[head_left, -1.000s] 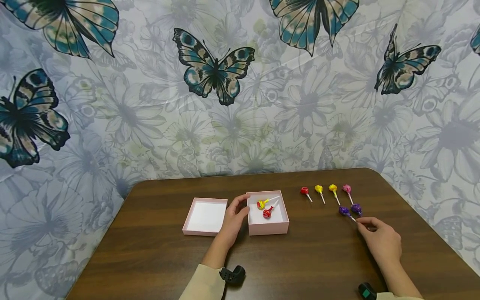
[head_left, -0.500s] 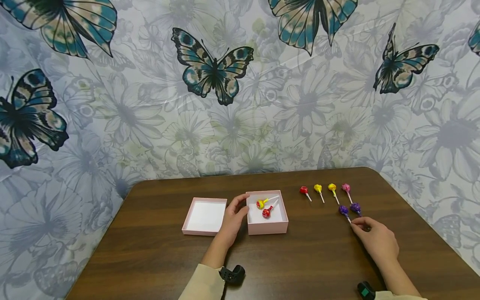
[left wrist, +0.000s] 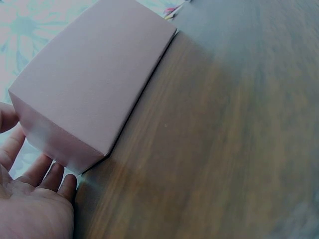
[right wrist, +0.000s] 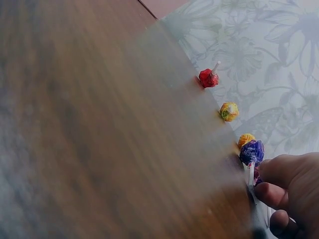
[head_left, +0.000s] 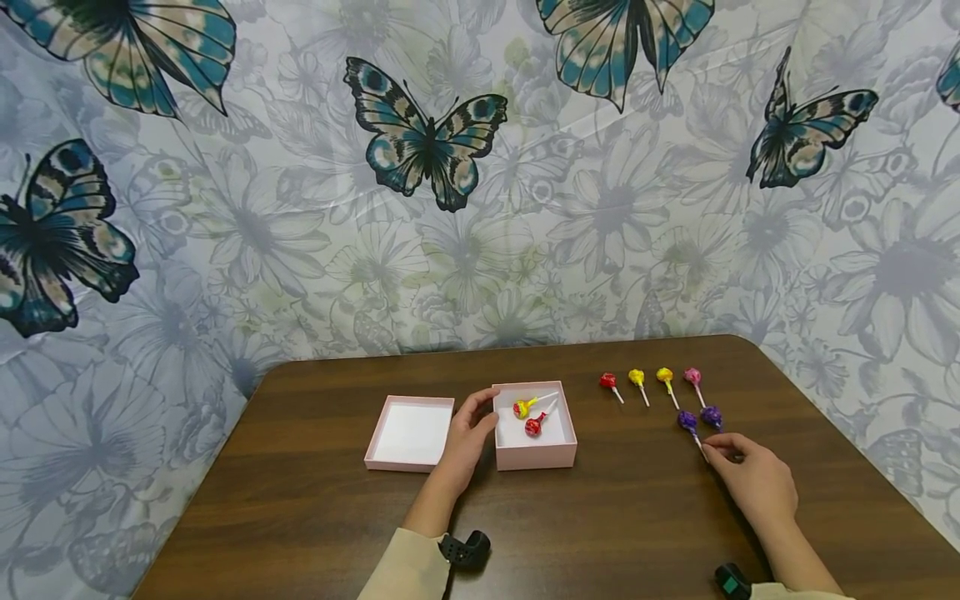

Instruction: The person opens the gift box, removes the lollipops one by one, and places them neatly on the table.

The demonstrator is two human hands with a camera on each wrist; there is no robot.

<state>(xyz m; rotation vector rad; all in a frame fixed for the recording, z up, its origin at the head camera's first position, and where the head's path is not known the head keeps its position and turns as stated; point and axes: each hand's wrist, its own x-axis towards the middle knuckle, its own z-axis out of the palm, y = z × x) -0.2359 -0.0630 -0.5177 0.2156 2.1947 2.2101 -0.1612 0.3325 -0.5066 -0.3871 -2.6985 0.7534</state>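
My right hand (head_left: 757, 479) pinches the white stick of a purple-wrapped lollipop (head_left: 686, 420) between thumb and fingertips. The purple head points away from me, just below the stick of a yellow lollipop (head_left: 664, 376). Another purple lollipop (head_left: 712, 417) lies right beside it, under a pink one (head_left: 692, 377), its stick partly hidden by the hand. My left hand (head_left: 465, 442) rests its fingers against the left side of a pink box (head_left: 536, 457); in the left wrist view the fingertips meet the box wall (left wrist: 60, 144). Inside the box are a yellow-and-red lollipop (head_left: 522, 408) and a red one (head_left: 533, 427).
Left of my left hand lies the box's pink lid (head_left: 408, 465), its white inside facing up. A red lollipop (head_left: 608, 381) and a second yellow one (head_left: 636, 377) continue the back row on the brown table (head_left: 300, 500). Behind hangs a butterfly-patterned cloth (head_left: 487, 275).
Over the first half second, my right hand shifted slightly left with the purple lollipop, whose stick swung closer to straight. Since then it is almost still. The left hand stays at the box.
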